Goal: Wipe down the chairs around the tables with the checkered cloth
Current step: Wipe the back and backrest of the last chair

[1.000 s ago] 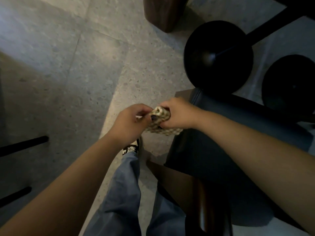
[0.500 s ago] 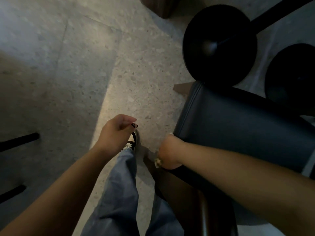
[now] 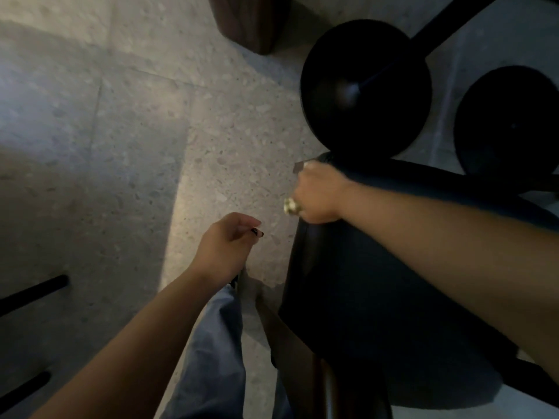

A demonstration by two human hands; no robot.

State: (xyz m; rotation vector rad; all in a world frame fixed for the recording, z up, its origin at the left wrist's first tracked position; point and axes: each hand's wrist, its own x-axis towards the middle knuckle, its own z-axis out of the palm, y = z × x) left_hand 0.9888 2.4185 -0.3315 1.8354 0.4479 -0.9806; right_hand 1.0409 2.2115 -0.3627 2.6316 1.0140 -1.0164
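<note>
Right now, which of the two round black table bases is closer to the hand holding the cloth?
The left base, with its pole showing. It lies just beyond the right hand gripping the cloth.

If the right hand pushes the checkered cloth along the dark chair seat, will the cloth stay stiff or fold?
The checkered cloth is bunched small inside the right hand, so it is probably soft and floppy. It likely weighs little. On the smooth-looking chair seat it should slide easily.

bare forearms (image 3: 145, 334), dark nail polish (image 3: 256, 232), seemingly blue-grey trousers (image 3: 211, 358)
</note>
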